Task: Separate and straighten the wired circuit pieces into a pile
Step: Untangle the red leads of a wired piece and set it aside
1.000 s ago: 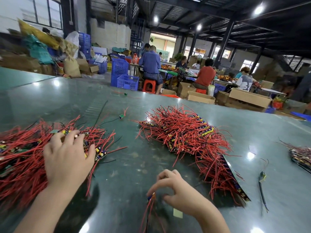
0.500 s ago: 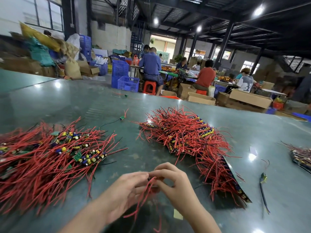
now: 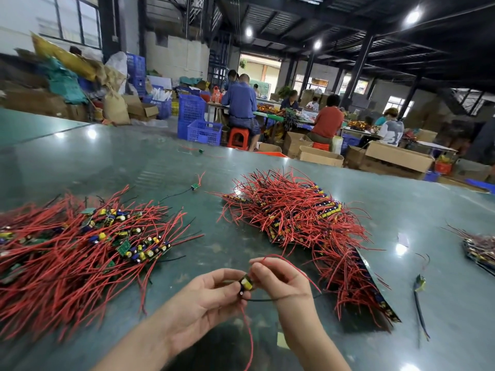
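Both hands meet low in the middle of the view, above the green worktop (image 3: 401, 210), with one circuit piece (image 3: 246, 284) held between them. The left hand (image 3: 206, 301) lies palm up, its fingers curled toward the piece and its fingertips on the piece's left side. The right hand (image 3: 281, 282) pinches the piece from the right with thumb and forefinger. The piece shows a yellow part and a dark one. A red wire (image 3: 284, 261) arcs from it over the right hand, a second red wire (image 3: 249, 336) hangs down from it toward the bottom edge, and a black wire (image 3: 265, 299) runs from it across the right wrist.

Left of the piece lies a loose tangled pile (image 3: 80, 250) of red-wired boards, with yellow and blue capacitors showing on top. Beyond the piece and to its right lies a second pile (image 3: 294, 218), its boards stacked in a row and its red wires fanned out toward the hands. A single stray piece (image 3: 194, 186) lies on the worktop beyond the held piece, between the two piles. Another stray piece (image 3: 420, 281) with dark wires lies far right of the held one, and part of a third pile (image 3: 479, 250) shows at the right edge.

Past the far edge of the worktop, people sit on stools at other tables among blue crates (image 3: 205, 131) and cardboard boxes (image 3: 399, 156).
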`<state>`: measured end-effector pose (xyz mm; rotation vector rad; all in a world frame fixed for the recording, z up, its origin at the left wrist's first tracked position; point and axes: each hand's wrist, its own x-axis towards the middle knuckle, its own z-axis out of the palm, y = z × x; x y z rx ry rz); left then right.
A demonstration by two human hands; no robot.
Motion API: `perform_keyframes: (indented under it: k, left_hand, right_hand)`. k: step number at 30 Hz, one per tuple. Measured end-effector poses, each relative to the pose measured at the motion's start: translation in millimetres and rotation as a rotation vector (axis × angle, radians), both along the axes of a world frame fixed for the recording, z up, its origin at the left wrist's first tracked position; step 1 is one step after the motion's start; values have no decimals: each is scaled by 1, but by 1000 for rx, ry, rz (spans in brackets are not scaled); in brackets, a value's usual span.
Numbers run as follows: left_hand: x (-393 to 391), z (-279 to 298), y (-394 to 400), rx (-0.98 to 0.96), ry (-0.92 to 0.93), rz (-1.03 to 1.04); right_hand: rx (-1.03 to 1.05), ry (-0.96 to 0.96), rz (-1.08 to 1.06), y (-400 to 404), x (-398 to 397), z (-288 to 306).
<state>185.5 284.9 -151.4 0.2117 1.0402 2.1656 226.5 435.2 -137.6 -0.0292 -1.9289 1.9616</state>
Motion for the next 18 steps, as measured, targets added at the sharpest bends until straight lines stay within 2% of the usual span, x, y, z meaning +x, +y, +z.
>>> perform_keyframes:
  k: [3,8,11,14,18]
  left_hand:
    - [-1,-1,-1,6,36,-24]
    - [2,-2,8,-93,41,-9]
    - [6,-3,13,-199,146,60]
    - [6,-3,11,-285,263,98]
    - [6,-1,3,-396,534,58]
  right_hand:
    - [-149,-39,22,-2,1,0]
    - [81,-44,-67,-4,2,2]
    - [127,-20,-56,-4,3,0]
    - [45,-1,-64,-6,3,1]
    - [-74,-31,-58,-3,2,3]
